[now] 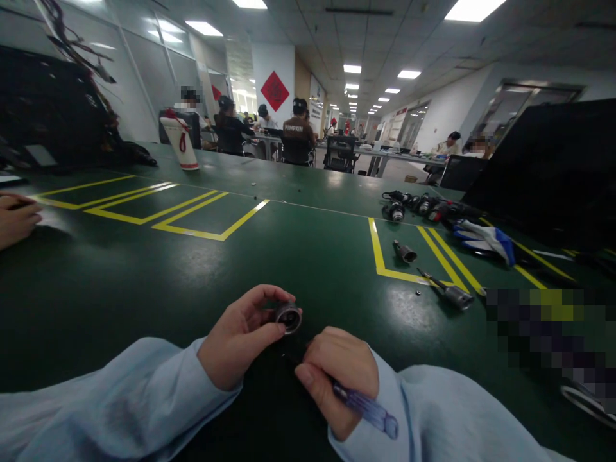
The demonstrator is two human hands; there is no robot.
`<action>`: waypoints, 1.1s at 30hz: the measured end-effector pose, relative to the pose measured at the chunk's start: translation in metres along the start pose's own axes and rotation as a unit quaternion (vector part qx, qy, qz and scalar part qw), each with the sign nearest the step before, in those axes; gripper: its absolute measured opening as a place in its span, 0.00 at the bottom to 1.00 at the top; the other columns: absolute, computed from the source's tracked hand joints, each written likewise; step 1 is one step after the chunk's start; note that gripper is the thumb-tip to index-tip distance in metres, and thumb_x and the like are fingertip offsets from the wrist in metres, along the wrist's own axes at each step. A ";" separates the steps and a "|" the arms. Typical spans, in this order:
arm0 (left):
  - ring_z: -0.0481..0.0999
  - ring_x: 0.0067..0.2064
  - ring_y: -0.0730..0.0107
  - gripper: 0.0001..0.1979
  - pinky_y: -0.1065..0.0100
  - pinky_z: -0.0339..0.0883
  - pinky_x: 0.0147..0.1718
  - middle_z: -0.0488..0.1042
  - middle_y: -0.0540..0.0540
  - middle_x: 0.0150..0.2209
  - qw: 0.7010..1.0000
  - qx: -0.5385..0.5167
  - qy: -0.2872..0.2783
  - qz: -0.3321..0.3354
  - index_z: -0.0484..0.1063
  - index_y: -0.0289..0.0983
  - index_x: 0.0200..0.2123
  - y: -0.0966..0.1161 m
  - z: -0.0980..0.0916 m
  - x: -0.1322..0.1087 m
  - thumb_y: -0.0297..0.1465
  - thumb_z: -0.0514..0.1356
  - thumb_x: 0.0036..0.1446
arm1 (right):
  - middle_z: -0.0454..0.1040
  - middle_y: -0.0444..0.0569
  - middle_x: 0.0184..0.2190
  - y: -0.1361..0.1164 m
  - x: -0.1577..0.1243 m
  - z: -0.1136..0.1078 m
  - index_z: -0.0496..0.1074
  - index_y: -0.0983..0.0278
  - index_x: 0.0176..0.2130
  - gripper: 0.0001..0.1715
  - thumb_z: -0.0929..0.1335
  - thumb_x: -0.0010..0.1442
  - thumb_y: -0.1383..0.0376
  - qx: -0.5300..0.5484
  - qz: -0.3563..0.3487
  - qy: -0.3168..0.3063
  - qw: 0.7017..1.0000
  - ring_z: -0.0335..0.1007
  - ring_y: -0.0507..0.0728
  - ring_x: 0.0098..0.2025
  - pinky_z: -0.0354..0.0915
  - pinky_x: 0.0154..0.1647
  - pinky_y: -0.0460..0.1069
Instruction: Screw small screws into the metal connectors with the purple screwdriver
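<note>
My left hand point(247, 332) grips a small round metal housing point(289, 318), fingers and thumb around its sides. The housing's hollow end faces me, and its inside is dark. Just to the right, my right hand point(337, 366) is closed around a screwdriver with a clear purple handle point(368, 409). The handle's butt sticks out below the palm, and the thin dark tip points left, beneath the housing and apart from it. Both hands are over the green table point(192, 301) near its front edge.
Metal parts, one cup-shaped point(404, 251) and one with a long shaft point(447, 292), lie right. Beyond are dark cylindrical parts point(395, 210), a blue-white glove point(486, 240) and a black panel point(548, 173). A white cup point(181, 141) stands back left; another person's hand point(18, 219) rests left.
</note>
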State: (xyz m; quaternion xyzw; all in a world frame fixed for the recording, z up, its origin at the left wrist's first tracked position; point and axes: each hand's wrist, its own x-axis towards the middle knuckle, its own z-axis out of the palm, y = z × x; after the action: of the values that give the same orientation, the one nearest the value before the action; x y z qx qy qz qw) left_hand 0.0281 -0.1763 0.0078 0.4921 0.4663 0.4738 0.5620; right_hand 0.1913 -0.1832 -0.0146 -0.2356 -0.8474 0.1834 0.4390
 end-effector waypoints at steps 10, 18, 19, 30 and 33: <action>0.74 0.36 0.64 0.14 0.64 0.67 0.38 0.74 0.45 0.33 1.000 0.018 0.005 0.001 0.67 0.35 0.33 0.002 0.002 -0.002 0.25 0.62 0.38 | 0.70 0.47 0.22 -0.001 0.004 -0.005 0.66 0.64 0.26 0.13 0.58 0.58 0.66 0.023 0.027 0.092 0.995 0.66 0.51 0.27 0.62 0.30 0.47; 0.74 0.36 0.66 0.14 0.68 0.68 0.34 0.74 0.45 0.33 0.999 0.039 -0.001 0.001 0.68 0.35 0.33 0.002 0.003 -0.005 0.26 0.62 0.38 | 0.70 0.46 0.23 0.005 0.003 -0.002 0.66 0.64 0.27 0.10 0.60 0.57 0.67 0.025 0.019 0.096 0.995 0.66 0.50 0.27 0.62 0.30 0.46; 0.74 0.36 0.66 0.14 0.69 0.68 0.33 0.74 0.45 0.33 0.999 0.043 0.000 0.001 0.67 0.35 0.34 0.002 0.004 -0.005 0.26 0.62 0.38 | 0.70 0.46 0.23 0.006 0.003 -0.002 0.66 0.64 0.28 0.09 0.60 0.56 0.67 0.026 0.017 0.095 0.995 0.66 0.50 0.28 0.62 0.31 0.46; 0.74 0.35 0.67 0.10 0.72 0.69 0.31 0.73 0.44 0.35 0.990 0.127 0.032 0.047 0.68 0.34 0.31 0.002 0.011 -0.009 0.26 0.60 0.40 | 0.70 0.45 0.24 0.005 0.003 0.002 0.66 0.65 0.27 0.08 0.61 0.56 0.68 0.016 0.013 0.097 0.995 0.65 0.49 0.28 0.61 0.32 0.45; 0.73 0.38 0.67 0.07 0.72 0.69 0.34 0.73 0.44 0.35 0.983 0.146 0.053 0.095 0.68 0.34 0.28 -0.001 0.011 -0.009 0.24 0.59 0.40 | 0.70 0.45 0.23 0.006 0.004 0.001 0.65 0.65 0.27 0.08 0.61 0.56 0.68 0.011 0.013 0.095 0.995 0.65 0.49 0.28 0.61 0.32 0.45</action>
State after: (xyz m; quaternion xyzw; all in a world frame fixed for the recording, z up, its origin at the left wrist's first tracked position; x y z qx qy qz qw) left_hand 0.0383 -0.1868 0.0086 0.5852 0.5108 0.4772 0.4110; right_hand 0.1899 -0.1765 -0.0157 -0.2581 -0.7968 0.1750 0.5175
